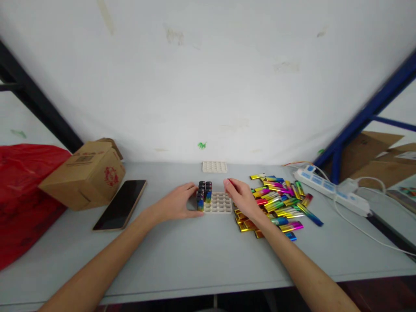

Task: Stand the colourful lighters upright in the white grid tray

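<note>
A pale tray [219, 203] with a grid of small pockets lies on the table. Several lighters [200, 201] with black tops and shiny coloured bodies stand upright in its left columns. My left hand [177, 203] curves round the tray's left end, thumb at the front corner and fingers behind, beside the lighters. Above the tray's right side, my right hand [242, 197] is closed in a pinch; a small reddish bit shows at the fingertips, the rest is hidden. Under and beyond its wrist spreads a pile of shiny, multicoloured lighters [276, 201].
Behind sits a second pocketed tray [215, 167] near the wall. To the left are a dark-screened tablet [121, 204], a cardboard box [85, 175] and a red plastic bag [26, 195]. A white power strip [331, 190] with cables lies at the right, by a blue metal post [367, 110].
</note>
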Available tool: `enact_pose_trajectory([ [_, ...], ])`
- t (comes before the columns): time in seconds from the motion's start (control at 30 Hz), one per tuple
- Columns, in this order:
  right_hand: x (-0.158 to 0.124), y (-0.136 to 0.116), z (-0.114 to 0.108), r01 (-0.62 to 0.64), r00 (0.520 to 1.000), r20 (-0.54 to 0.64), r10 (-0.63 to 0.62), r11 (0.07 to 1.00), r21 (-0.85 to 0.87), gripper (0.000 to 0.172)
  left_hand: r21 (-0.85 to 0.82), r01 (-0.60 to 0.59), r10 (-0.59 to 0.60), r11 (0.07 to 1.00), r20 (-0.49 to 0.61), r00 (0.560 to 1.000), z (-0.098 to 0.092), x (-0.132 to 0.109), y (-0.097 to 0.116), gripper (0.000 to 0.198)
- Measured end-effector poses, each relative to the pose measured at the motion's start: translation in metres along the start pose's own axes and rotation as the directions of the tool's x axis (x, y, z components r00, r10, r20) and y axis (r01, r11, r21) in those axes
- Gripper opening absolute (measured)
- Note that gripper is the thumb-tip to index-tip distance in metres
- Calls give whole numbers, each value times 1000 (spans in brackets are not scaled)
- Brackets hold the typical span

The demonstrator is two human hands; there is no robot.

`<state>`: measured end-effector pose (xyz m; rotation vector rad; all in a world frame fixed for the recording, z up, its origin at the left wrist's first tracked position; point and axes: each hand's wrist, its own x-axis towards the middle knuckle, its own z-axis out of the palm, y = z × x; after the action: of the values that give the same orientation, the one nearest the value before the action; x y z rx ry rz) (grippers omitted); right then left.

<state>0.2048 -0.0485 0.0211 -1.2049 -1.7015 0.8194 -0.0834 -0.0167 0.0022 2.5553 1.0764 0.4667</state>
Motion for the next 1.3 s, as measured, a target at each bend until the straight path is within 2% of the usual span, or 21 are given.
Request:
enact_pose_trajectory([
  [0.13, -4, -8, 10, -44, 998, -40, 42, 998, -43, 71, -11, 6, -6, 1000, 2, 1000, -1, 0, 2, 62],
  [0.4, -8, -9, 19, -8, 997, -72, -2, 991, -134, 44, -11, 6, -6, 1000, 7, 1000, -3, 0, 4, 59],
  [0.73, -9, -13, 19, 48, 996, -64, -60, 985, -168, 56, -30, 1, -1, 1000, -7, 1000, -3, -1, 1, 59],
  [1.03, -8, -11, 19, 15, 998, -62, -31, 970, -242, 40, -10, 0, 0, 1000, -13, 1000, 0, -1, -2, 59],
  [1.3, -11, -10, 17, 53, 997, -36, -62, 978, -204, 36, -8, -3, 3, 1000, -8, 1000, -2, 0, 1, 57],
])
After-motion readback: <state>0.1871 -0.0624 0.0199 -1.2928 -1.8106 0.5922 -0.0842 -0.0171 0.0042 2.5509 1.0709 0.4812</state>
